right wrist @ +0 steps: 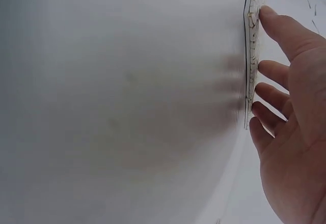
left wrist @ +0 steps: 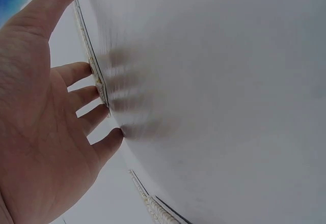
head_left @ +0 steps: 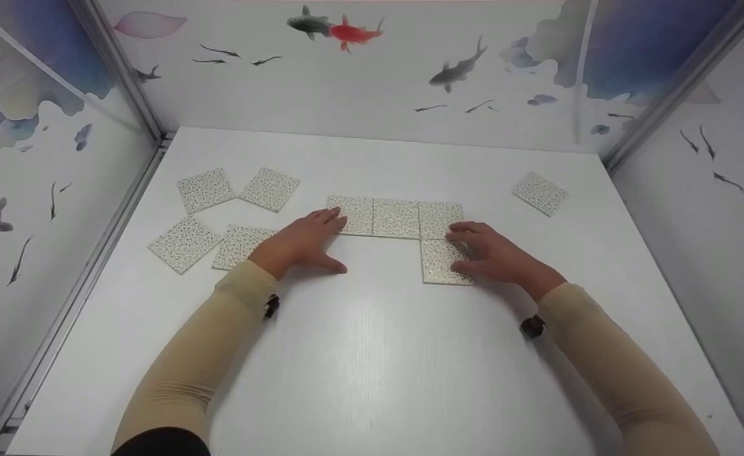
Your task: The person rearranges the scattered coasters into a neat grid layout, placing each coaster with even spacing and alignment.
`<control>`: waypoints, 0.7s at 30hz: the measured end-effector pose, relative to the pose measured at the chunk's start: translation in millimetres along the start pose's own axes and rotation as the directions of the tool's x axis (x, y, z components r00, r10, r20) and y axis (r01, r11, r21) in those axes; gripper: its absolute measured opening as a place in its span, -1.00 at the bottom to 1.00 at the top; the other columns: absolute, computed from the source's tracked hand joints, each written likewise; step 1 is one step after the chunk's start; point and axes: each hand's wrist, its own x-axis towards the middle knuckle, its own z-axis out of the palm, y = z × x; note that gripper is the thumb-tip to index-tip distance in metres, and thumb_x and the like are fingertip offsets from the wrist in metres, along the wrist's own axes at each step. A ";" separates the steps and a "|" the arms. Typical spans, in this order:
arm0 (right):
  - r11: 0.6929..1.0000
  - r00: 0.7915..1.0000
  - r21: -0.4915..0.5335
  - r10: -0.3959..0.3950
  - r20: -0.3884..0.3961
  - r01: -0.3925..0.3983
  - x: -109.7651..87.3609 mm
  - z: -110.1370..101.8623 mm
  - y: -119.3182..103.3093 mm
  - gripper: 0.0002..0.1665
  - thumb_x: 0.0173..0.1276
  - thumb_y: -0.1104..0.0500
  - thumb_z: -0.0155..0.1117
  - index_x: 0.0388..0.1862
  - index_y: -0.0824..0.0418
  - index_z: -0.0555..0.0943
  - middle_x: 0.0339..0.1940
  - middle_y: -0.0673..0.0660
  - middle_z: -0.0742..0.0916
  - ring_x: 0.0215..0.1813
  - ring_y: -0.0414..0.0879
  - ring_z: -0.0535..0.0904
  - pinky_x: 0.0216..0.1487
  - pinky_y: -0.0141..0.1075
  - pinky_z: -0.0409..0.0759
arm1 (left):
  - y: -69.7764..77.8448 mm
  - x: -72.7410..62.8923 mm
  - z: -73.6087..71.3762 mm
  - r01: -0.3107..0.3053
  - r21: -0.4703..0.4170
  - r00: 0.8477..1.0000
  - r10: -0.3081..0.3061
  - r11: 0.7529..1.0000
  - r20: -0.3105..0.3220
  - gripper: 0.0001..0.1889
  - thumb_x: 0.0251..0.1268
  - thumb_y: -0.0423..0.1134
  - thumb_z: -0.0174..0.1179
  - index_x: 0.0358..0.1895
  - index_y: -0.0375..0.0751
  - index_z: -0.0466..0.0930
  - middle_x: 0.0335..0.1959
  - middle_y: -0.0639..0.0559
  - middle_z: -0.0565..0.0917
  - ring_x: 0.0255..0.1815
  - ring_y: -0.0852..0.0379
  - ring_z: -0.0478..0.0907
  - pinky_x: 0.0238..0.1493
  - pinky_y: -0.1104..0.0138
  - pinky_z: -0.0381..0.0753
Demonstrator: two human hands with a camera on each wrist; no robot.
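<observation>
Three speckled square tiles lie edge to edge in a row: a left tile [head_left: 358, 214], a middle tile [head_left: 396, 218] and a right tile [head_left: 436, 217]. A further tile [head_left: 440, 261] adjoins the right one on its near side, making a corner. My left hand [head_left: 302, 242] has its fingertips at the left tile's outer end, thumb spread over the table. On the other side my right hand [head_left: 495, 256] rests its fingertips on the right tile, with the thumb on the tile below. Relaxed fingers of the right hand [right wrist: 298, 117] touch the tile edge [right wrist: 251, 56] in the right wrist view.
Several loose tiles [head_left: 207, 190] lie on the left of the white table [head_left: 359, 367], one partly behind my left hand. A single tile [head_left: 540, 193] lies at the back right. White panels [head_left: 372, 95] with painted fish enclose the table at the back and sides.
</observation>
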 end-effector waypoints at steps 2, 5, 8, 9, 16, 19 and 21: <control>1.000 1.000 0.017 0.010 0.006 -0.010 -0.6 -1.2 -0.6 -0.15 0.53 -0.11 0.56 0.67 0.12 0.51 0.76 0.14 0.38 0.80 0.21 0.12 0.74 0.24 0.16 | 0.1 -0.2 -0.6 -0.003 0.000 1.000 0.003 1.000 -0.004 0.23 0.32 0.35 0.49 0.85 -0.10 0.00 0.87 -0.09 -0.09 0.86 -0.19 -0.17 0.79 -0.10 -0.01; 0.999 1.000 0.042 0.018 0.012 -0.018 -0.7 -2.9 -2.4 -0.15 0.54 -0.10 0.55 0.68 0.12 0.50 0.77 0.13 0.36 0.80 0.20 0.10 0.73 0.26 0.16 | -0.4 -0.1 -0.9 0.001 0.012 1.000 -0.001 1.000 -0.007 0.22 0.32 0.36 0.48 0.85 -0.09 -0.01 0.88 -0.08 -0.09 0.86 -0.17 -0.17 0.79 -0.09 -0.01; 0.999 1.000 0.042 0.020 0.018 -0.021 -0.4 -3.7 -4.0 -0.14 0.54 -0.10 0.55 0.69 0.12 0.49 0.77 0.14 0.35 0.80 0.21 0.10 0.72 0.26 0.17 | -0.4 0.0 -1.6 0.007 0.013 1.000 -0.007 1.000 -0.005 0.23 0.32 0.36 0.48 0.85 -0.09 0.00 0.88 -0.08 -0.08 0.86 -0.17 -0.17 0.80 -0.09 -0.02; 0.999 1.000 0.040 0.022 0.019 -0.023 -0.3 -3.8 -4.5 -0.14 0.54 -0.10 0.55 0.69 0.12 0.49 0.77 0.14 0.36 0.80 0.21 0.10 0.72 0.26 0.17 | -0.3 0.1 -1.7 0.008 0.011 1.000 -0.008 1.000 -0.003 0.23 0.32 0.36 0.48 0.85 -0.09 0.00 0.88 -0.08 -0.08 0.87 -0.17 -0.18 0.80 -0.08 -0.02; 0.998 0.999 0.046 0.043 0.025 -0.044 -0.8 -1.5 -2.6 -0.13 0.52 -0.09 0.57 0.69 0.11 0.49 0.78 0.14 0.34 0.81 0.22 0.09 0.74 0.25 0.15 | 2.9 -0.4 -2.4 0.012 0.013 1.000 -0.012 1.000 0.006 0.23 0.32 0.34 0.50 0.84 -0.12 0.00 0.87 -0.12 -0.08 0.87 -0.17 -0.18 0.80 -0.07 -0.03; 0.998 0.999 0.042 0.037 0.021 -0.038 -1.4 -0.1 -0.7 -0.13 0.52 -0.08 0.57 0.69 0.12 0.50 0.78 0.15 0.35 0.81 0.23 0.09 0.74 0.25 0.15 | 4.4 -0.1 -2.4 0.019 0.010 1.000 -0.019 1.000 0.010 0.23 0.32 0.33 0.50 0.84 -0.11 0.01 0.87 -0.10 -0.08 0.87 -0.16 -0.19 0.80 -0.07 -0.03; 0.999 0.999 0.031 0.029 0.017 -0.030 -2.0 0.7 0.6 -0.13 0.52 -0.09 0.57 0.69 0.13 0.50 0.78 0.17 0.35 0.81 0.24 0.09 0.74 0.25 0.15 | 5.3 0.7 -2.1 0.022 0.005 1.000 -0.022 1.000 0.011 0.22 0.31 0.33 0.51 0.84 -0.11 0.02 0.87 -0.10 -0.07 0.87 -0.15 -0.19 0.80 -0.07 -0.02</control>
